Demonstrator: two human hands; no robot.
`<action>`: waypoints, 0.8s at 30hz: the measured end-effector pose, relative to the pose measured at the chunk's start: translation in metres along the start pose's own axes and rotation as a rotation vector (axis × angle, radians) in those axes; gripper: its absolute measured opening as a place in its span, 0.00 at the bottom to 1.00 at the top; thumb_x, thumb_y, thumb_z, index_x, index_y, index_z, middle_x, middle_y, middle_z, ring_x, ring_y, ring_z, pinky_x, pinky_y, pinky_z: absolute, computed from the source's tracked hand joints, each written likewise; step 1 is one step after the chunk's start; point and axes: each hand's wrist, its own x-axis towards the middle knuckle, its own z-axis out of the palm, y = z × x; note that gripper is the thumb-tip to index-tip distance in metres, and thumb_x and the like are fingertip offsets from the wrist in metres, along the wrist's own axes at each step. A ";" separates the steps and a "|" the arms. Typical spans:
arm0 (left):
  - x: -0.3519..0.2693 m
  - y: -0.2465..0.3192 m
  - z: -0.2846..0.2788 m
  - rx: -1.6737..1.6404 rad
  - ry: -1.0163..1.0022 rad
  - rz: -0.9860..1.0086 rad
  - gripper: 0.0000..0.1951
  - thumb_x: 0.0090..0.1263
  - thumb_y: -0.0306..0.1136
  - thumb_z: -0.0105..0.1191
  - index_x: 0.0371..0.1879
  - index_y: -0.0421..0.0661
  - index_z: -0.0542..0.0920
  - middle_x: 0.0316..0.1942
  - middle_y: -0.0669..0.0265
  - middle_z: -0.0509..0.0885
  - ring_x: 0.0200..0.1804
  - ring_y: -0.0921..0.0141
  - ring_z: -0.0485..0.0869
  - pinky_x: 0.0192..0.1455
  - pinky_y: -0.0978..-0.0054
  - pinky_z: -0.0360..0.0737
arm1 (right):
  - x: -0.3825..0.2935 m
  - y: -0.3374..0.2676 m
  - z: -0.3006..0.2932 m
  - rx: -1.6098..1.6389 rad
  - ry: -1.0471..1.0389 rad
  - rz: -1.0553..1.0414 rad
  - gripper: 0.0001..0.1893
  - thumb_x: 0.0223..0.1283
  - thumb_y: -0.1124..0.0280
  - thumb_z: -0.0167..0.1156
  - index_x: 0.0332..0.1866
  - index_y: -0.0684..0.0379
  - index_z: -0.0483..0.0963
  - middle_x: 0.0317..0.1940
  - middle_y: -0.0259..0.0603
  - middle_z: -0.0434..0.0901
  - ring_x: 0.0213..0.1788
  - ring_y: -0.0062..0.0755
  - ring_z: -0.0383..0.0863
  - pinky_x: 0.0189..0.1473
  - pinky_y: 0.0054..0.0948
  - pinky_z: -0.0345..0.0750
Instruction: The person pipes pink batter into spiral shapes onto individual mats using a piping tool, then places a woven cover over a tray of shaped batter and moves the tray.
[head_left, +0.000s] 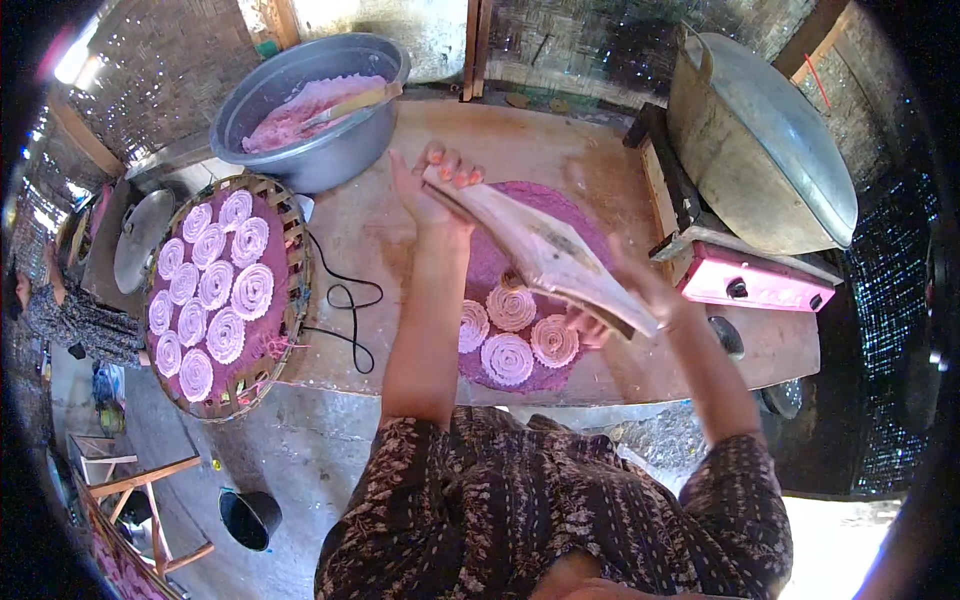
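Observation:
I hold a long, two-handled wooden dough press (551, 251) slantwise above the worktable. My left hand (439, 187) is closed around its upper left end, with the thumb raised. My right hand (637, 289), slightly blurred, grips the lower right end. Beneath the press lies a round purple mat (517, 379), partly hidden by the press and my left forearm. Several coiled pink dough rounds rest on its near half, among them one round (507, 358) near the front edge and another (555, 340) beside my right fingers. A small round outlet (512, 280) shows under the press's middle.
A grey basin (330, 169) holds pink dough and a spatula (349, 103). At left, a woven bamboo tray (298, 281) carries several dough coils. A black cord (352, 304) lies nearby. A large metal pot (739, 142) stands on a pink stove (750, 277) at right. Another person (79, 322) is far left.

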 end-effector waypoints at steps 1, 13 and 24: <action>0.006 -0.010 0.008 0.055 0.106 -0.011 0.30 0.68 0.67 0.27 0.24 0.50 0.68 0.14 0.72 0.66 0.18 0.71 0.68 0.31 0.68 0.70 | -0.003 -0.004 -0.005 -0.099 0.079 0.030 0.35 0.64 0.36 0.35 0.55 0.60 0.68 0.31 0.46 0.79 0.27 0.28 0.80 0.30 0.27 0.80; 0.033 -0.062 -0.092 -0.033 0.282 -0.001 0.32 0.70 0.64 0.19 0.21 0.50 0.66 0.16 0.71 0.65 0.20 0.73 0.66 0.30 0.72 0.69 | 0.008 -0.026 -0.023 -0.664 0.539 0.317 0.33 0.62 0.32 0.32 0.43 0.52 0.72 0.16 0.33 0.69 0.16 0.21 0.70 0.13 0.23 0.65; 0.029 -0.068 -0.050 -0.109 0.326 -0.009 0.26 0.72 0.56 0.22 0.20 0.51 0.66 0.12 0.76 0.63 0.16 0.75 0.64 0.23 0.76 0.66 | -0.021 -0.052 -0.018 -0.768 0.596 0.278 0.37 0.59 0.30 0.36 0.30 0.59 0.73 0.14 0.32 0.68 0.13 0.21 0.68 0.12 0.23 0.63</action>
